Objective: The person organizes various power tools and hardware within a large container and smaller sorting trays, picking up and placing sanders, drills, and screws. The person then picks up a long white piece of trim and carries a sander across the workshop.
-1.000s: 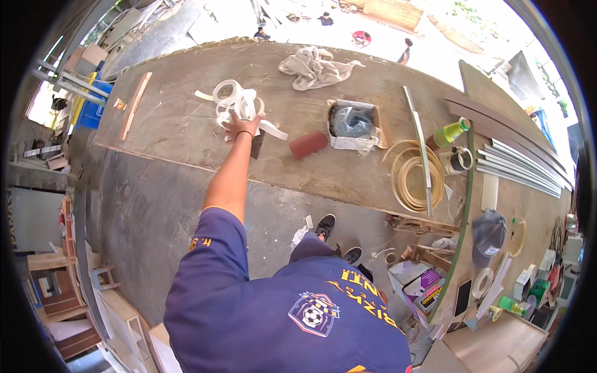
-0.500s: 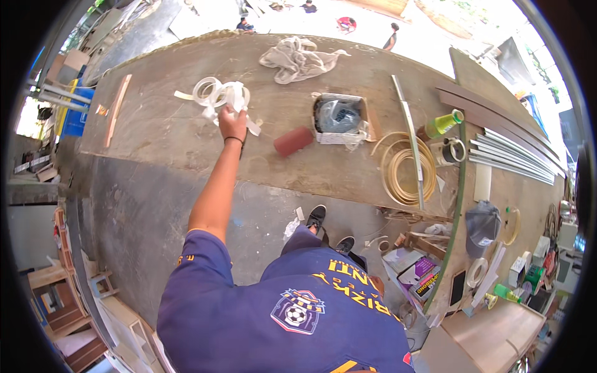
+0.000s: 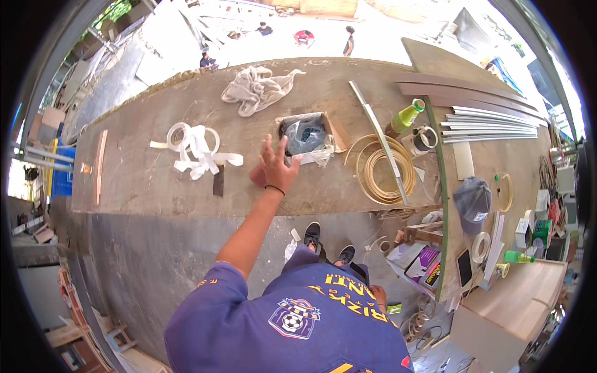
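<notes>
My left hand (image 3: 278, 165) is open, fingers spread, above the workbench (image 3: 143, 193). Beneath and beside it lies a red-brown roll (image 3: 255, 176), mostly covered by the hand. Just past the fingertips sits an open cardboard box (image 3: 339, 135) with a dark item in clear plastic (image 3: 305, 135) inside. To the left lie loose coils of white edging strip (image 3: 200, 149), and a small dark flat piece (image 3: 218, 181) lies by them. My right hand (image 3: 377, 294) is low beside my body on the right, its fingers mostly hidden.
A crumpled grey cloth (image 3: 258, 90) lies at the back. Right of the box are a tan coil (image 3: 367, 174), a metal bar (image 3: 376, 137), a green bottle (image 3: 407, 117) and a can (image 3: 421, 142). Metal profiles (image 3: 491, 124) and a grey cap (image 3: 474, 202) lie farther right.
My left hand has let go of the white strip and moved right to the red-brown roll. The strip now lies loose on the bench. The view has shifted right.
</notes>
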A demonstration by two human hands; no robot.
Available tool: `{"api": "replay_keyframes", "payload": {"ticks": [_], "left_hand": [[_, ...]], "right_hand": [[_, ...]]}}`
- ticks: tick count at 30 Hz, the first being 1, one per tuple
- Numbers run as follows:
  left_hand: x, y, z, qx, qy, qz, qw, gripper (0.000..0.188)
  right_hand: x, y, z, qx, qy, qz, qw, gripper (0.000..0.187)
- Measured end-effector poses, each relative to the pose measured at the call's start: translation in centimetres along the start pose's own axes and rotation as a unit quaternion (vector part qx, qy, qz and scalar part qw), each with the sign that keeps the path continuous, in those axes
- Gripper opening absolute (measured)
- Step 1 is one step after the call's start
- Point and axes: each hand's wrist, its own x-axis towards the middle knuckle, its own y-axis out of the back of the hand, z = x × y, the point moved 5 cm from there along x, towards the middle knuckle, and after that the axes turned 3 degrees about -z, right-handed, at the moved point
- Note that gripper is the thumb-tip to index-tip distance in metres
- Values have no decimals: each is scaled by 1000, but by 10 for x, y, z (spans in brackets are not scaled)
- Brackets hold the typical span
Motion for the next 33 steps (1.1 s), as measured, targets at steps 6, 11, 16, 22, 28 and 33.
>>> {"api": "replay_keyframes", "payload": {"ticks": [6, 11, 16, 22, 28, 33], "left_hand": [[-4, -13, 3, 83, -54, -1, 995, 54], [8, -19, 16, 90, -61, -18, 994, 47], [14, -21, -4, 113, -128, 28, 985, 39], [-11, -31, 16, 140, -96, 32, 985, 51], [-159, -46, 104, 119, -183, -66, 974, 78], [-357, -92, 81, 70, -212, -319, 921, 81]], "right_hand": [[-33, -19, 30, 6, -30, 7, 999, 28], [-47, -40, 84, 33, -82, 27, 996, 29], [-69, -43, 74, 16, -90, 30, 995, 32], [-86, -45, 127, 119, -112, 136, 977, 22], [-130, -70, 194, 216, -152, 151, 953, 19], [-158, -79, 262, 362, -152, 109, 913, 20]]}}
